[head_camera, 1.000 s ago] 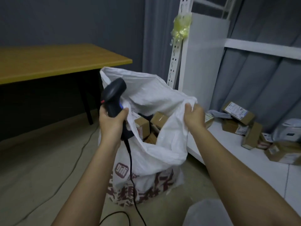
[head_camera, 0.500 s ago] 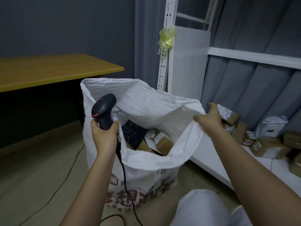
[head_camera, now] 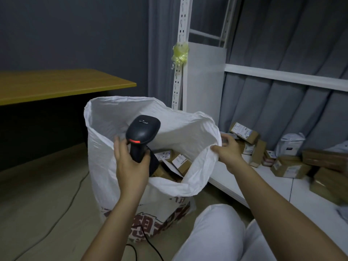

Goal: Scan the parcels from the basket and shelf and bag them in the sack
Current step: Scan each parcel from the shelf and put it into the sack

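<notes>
Parcels [head_camera: 179, 161], small brown cardboard boxes with white labels, lie inside the white woven sack [head_camera: 150, 187] that stands open on the floor in front of the person, red characters printed across its lower part. Nearest the camera, a knee in white trousers [head_camera: 216, 234] rises at the bottom of the view, just right of the sack's base. The left hand [head_camera: 131, 166] is held over the near side of the sack's mouth; its fingers curl round the handle of a black barcode scanner [head_camera: 142, 134], whose head points away toward the sack's far wall and shows a red light on its back edge. A black cable [head_camera: 150, 243] hangs from the scanner down the front of the sack to the floor. The right hand [head_camera: 228, 154] pinches the right rim of the sack between thumb and fingers, holding the mouth wide. Just beyond that hand, more boxed parcels [head_camera: 288, 166] and a grey mailer bag [head_camera: 291, 144] lie scattered on the low white shelf [head_camera: 278, 183] of a metal rack, whose slotted upright [head_camera: 178, 76] carries a knot of yellow tape. To the left, farther back, a wooden counter [head_camera: 56, 83] stands against a dark wall.
</notes>
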